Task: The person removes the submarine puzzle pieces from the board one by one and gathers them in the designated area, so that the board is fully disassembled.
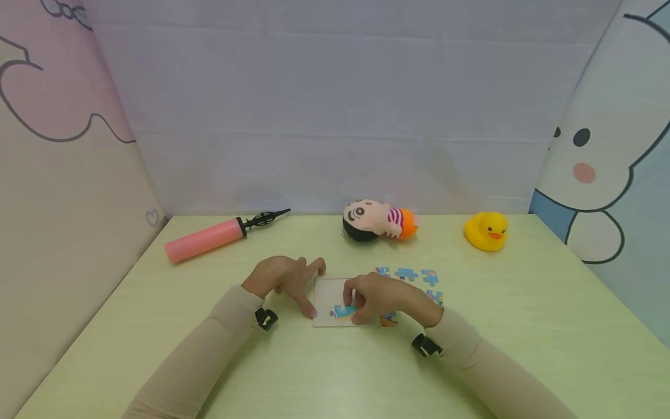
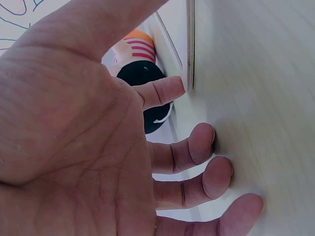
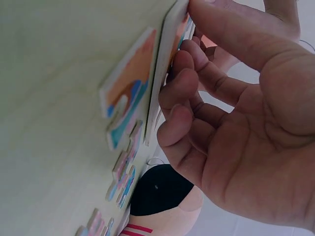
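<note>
A shallow puzzle board (image 1: 325,289) lies flat in front of me, with a blue-and-orange jigsaw piece (image 1: 341,312) near its lower edge. My right hand (image 1: 381,294) reaches over the board from the right and pinches that piece between thumb and index finger; its other fingers curl inward in the right wrist view. At the board's left side is my left hand (image 1: 291,280), its fingers spread, the thumb at the lower corner and the index finger near the upper one. The left wrist view shows a fingertip against the board edge (image 2: 190,46).
Several loose jigsaw pieces (image 1: 406,274) lie right of the board, one orange-and-teal piece (image 3: 133,81) close beside it. Along the back are a pink hand pump (image 1: 206,240), a doll with a striped top (image 1: 379,220) and a yellow rubber duck (image 1: 484,233). A pale curtain (image 1: 335,116) stands behind.
</note>
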A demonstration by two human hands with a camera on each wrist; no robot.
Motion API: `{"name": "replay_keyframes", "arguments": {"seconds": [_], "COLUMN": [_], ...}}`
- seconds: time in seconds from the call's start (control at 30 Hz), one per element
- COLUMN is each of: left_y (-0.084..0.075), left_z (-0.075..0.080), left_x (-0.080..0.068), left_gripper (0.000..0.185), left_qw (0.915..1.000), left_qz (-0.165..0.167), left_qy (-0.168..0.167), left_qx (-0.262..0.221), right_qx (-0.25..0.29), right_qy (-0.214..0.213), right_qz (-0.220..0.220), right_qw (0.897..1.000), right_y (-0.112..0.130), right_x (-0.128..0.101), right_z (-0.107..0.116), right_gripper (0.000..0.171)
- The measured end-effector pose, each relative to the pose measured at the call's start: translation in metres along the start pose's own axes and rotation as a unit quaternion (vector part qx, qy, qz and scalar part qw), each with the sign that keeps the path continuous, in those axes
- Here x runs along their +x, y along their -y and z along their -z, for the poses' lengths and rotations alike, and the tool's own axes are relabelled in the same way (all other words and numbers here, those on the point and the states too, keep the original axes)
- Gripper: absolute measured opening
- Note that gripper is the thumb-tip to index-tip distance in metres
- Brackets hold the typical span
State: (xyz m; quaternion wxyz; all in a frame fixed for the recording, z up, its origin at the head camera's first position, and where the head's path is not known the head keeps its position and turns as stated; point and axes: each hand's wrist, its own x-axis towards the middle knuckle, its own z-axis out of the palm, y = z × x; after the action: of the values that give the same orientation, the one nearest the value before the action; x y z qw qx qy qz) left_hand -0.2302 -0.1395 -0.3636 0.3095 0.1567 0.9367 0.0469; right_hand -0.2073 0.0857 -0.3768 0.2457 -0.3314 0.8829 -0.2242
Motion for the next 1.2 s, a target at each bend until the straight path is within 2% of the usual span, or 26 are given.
{"name": "replay_keyframes", "arguments": {"seconds": [0.57, 0.73, 1.03, 1.2], "left_y": [0.0001, 0.0, 0.0008, 0.0001], "left_z": [0.0021, 0.0015, -0.0001, -0.0009], "left_x": [-0.0004, 0.0001, -0.0008, -0.0013], "left_gripper": [0.084, 0.084, 0.083, 0.083], "left_qw": [1.0, 1.0, 1.0, 1.0], "left_qz": [-0.004, -0.004, 0.0, -0.001], "left_qy": [-0.001, -0.004, -0.006, -0.006], "left_qx": [-0.006, -0.007, -0.006, -0.002], "right_qx": [0.001, 0.009, 0.078, 0.05], "right_qy": [0.01, 0.014, 0.025, 0.01], "right_qz": [0.003, -0.009, -0.033, -0.019], "right_qw": [1.0, 1.0, 0.996, 0.998], "right_y": [0.0038, 0.0057, 0.0077, 0.0077], "right_x": [-0.0023, -0.0041, -0.0069, -0.0059], "right_z": [-0.001, -0.002, -0.0037, -0.0029], "right_gripper": [0.026, 0.026, 0.028, 0.025]}}
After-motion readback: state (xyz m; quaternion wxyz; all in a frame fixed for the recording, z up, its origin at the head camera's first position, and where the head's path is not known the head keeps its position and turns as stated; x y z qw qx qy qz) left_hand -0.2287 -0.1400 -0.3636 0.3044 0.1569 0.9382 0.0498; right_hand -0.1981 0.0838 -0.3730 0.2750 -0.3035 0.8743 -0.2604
